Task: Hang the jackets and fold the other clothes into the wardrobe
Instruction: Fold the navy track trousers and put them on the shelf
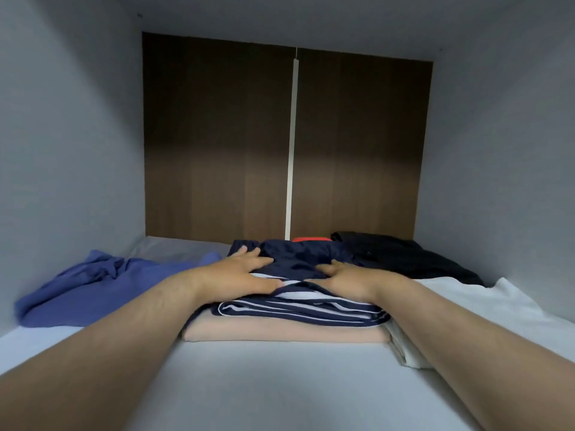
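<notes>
— What lies nearest on the wardrobe shelf [264, 384]?
— A folded beige garment [280, 332], with a folded navy striped garment [298, 309] stacked on it.
— And the hands?
— The left grip [239, 272] and the right grip [345, 279] both rest flat on the navy piece, fingers straight and spread, pinching nothing.
— Beside the stack?
— A crumpled blue garment [93, 287] lies to the left, a white cloth [466, 293] just beside it on the right.
— Farther back?
— A black garment [404, 256] at right, a red item [311, 239] behind the navy one, then the brown back panel [217, 135].
</notes>
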`<state>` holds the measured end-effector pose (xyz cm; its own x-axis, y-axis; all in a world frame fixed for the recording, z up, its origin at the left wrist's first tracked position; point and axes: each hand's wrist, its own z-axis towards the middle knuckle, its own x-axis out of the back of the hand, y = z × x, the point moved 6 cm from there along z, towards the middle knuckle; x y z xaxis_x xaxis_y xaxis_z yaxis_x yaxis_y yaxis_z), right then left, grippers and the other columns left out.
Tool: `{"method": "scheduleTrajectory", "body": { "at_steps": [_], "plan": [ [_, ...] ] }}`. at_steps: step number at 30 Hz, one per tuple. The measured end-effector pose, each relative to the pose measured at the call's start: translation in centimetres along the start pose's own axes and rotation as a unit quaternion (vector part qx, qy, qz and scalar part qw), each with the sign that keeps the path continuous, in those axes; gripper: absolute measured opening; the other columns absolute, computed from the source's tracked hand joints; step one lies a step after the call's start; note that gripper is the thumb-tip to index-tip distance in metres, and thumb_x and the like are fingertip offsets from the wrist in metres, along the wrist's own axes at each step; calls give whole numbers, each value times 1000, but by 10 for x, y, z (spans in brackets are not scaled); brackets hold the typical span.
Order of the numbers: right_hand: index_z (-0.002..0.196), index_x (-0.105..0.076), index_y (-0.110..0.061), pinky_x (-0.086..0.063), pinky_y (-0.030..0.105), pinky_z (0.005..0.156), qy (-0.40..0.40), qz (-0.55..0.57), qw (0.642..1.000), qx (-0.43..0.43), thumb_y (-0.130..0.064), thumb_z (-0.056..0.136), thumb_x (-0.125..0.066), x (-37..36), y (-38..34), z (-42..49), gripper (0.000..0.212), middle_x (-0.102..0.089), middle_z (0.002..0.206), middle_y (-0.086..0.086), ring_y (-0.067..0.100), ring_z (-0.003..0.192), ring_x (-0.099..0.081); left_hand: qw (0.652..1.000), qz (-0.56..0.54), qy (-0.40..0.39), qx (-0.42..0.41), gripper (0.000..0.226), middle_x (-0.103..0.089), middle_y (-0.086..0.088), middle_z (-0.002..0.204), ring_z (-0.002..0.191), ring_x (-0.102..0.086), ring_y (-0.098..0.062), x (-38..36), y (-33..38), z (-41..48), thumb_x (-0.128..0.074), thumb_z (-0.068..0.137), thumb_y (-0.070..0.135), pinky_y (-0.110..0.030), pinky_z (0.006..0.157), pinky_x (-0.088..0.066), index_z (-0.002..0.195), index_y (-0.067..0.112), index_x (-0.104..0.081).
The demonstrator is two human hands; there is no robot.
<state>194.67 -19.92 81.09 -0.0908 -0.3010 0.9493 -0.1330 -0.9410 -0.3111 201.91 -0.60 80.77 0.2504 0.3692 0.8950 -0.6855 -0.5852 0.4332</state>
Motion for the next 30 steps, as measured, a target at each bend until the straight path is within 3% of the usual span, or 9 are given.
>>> {"method": "scheduleTrajectory", "body": {
  "at_steps": [4,7,11,14,16,19,23,26,30],
  "plan": [
    [154,-20,-41,-5,44,123,-66,-26,997,-4,-78,87,-36,-11,4,2,78,-9,166,-7,20,152,-6,993,20,-100,66,109,0,14,163,150,12,-11,-2,2,-10,-56,61,83,-41,120,3,154,41,-18],
    [154,-24,-39,-9,39,120,-72,-31,997,6,-71,92,-36,-9,-1,-1,71,-15,165,-6,20,151,-12,998,-9,-23,52,96,-19,11,162,150,-11,-15,13,18,-4,-45,68,88,-41,122,-9,150,41,-32],
    [131,-60,-40,-37,35,110,77,57,994,46,-65,87,-54,7,-2,-9,51,-53,144,-7,16,134,-46,990,125,64,-20,65,0,4,165,151,11,-16,14,34,12,-44,96,57,-44,121,5,154,39,-21],
    [146,-42,-42,-17,44,121,166,-31,984,56,-68,85,-55,21,-1,-13,68,-24,163,-2,19,150,-19,991,133,-21,9,75,4,6,165,150,14,-16,-2,17,13,-45,90,69,-42,120,5,154,43,-15],
    [154,-22,-42,-6,45,122,95,-63,993,11,-75,85,-48,14,5,-9,81,-3,166,-2,22,153,-2,992,104,-46,51,86,7,6,165,150,16,-15,-3,6,11,-45,84,77,-41,119,6,155,40,-11],
    [157,-13,-36,-8,31,116,-55,55,996,-46,-72,89,-46,-4,13,-4,84,-1,166,-4,18,152,-2,991,67,-74,89,98,12,5,164,149,18,-15,-4,-1,11,-48,79,81,-43,118,10,156,36,-6],
    [157,-12,-36,-4,39,120,-61,94,992,-61,-76,84,-48,-8,21,3,90,4,166,-5,18,153,2,989,72,-78,99,107,10,5,164,150,15,-16,-4,-3,12,-46,73,87,-44,119,8,156,34,-5],
    [156,-23,-34,-9,37,119,-24,86,995,-50,-77,83,-49,-6,27,5,88,-7,166,-5,18,152,-9,991,75,-56,95,102,8,6,165,150,14,-16,-5,-4,13,-45,76,85,-43,119,6,156,34,-8],
    [136,-56,-29,-36,30,105,60,64,996,-34,-67,87,-51,3,24,-4,63,-50,147,-3,18,133,-47,996,48,-17,76,99,-4,6,165,151,4,-16,-1,-1,7,-49,77,82,-37,120,-2,156,31,-18]
  ]
}}
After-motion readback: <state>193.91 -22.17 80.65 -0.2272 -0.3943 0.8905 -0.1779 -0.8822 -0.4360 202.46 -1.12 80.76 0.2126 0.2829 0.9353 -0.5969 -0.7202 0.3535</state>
